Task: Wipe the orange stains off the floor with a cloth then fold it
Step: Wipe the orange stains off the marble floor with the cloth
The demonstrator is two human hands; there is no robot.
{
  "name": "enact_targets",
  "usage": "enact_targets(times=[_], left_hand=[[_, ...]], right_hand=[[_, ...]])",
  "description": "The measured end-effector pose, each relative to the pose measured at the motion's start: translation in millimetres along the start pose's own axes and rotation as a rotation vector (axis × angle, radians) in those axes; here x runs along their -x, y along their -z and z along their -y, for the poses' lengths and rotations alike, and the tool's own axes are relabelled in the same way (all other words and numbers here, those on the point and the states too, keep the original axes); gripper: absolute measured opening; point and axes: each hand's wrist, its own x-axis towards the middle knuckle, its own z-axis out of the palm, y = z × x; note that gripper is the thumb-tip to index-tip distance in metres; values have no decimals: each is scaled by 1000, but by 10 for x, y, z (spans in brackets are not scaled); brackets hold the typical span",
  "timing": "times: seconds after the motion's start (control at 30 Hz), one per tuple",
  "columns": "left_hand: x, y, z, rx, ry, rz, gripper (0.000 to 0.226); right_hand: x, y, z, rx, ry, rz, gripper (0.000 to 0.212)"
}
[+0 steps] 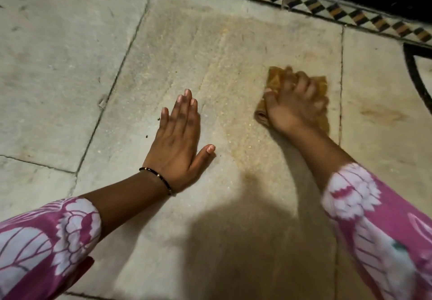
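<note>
Both forearms come out of loose pink sleeves printed with large white petal or leaf shapes outlined in darker pink. The left sleeve (46, 241) ends a little below the elbow, its cuff edged with a scalloped white flower motif. The right sleeve (374, 229) carries the same print, somewhat blurred. A thin black beaded bracelet (156, 178) with a few small gold beads circles the wrist of the left hand (180, 140). The right hand (294, 107) is bare.

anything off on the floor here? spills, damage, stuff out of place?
Yes. An orange-tinted smear covers the middle tile between the left hand and the cloth under the right hand. Another orange streak marks the tile to the right.
</note>
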Motion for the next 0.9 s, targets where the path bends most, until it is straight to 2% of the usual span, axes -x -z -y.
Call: enact_targets(times=[0.13, 0.23, 0.33, 0.4, 0.53, 0.6, 0.67, 0.77, 0.83, 0.9], left_hand=[[9, 19, 4, 49, -7, -43, 77], [32, 27, 27, 102, -25, -75, 77], [45, 31, 33, 103, -51, -63, 79], [36, 27, 19, 66, -63, -32, 81], [24, 3, 2, -8, -78, 33, 83], [26, -15, 1, -41, -78, 58, 83], [27, -20, 6, -54, -76, 65, 82], [33, -21, 25, -47, -72, 67, 80], [38, -24, 34, -45, -73, 69, 79], [36, -25, 29, -37, -71, 66, 79]], right_hand=[[456, -203, 575, 91, 402, 2, 64], [1107, -274, 202, 84, 521, -47, 65], [1435, -249, -534, 56, 359, 25, 66], [1291, -140, -878, 59, 186, 23, 67], [626, -29, -681, 23, -121, -19, 68], [524, -60, -342, 53, -56, 5, 69], [720, -147, -82, 75, 142, 37, 69], [1307, -271, -110, 81, 341, 41, 70], [1644, -329, -396, 75, 343, 17, 71], [1833, -336, -774, 63, 240, 16, 70]])
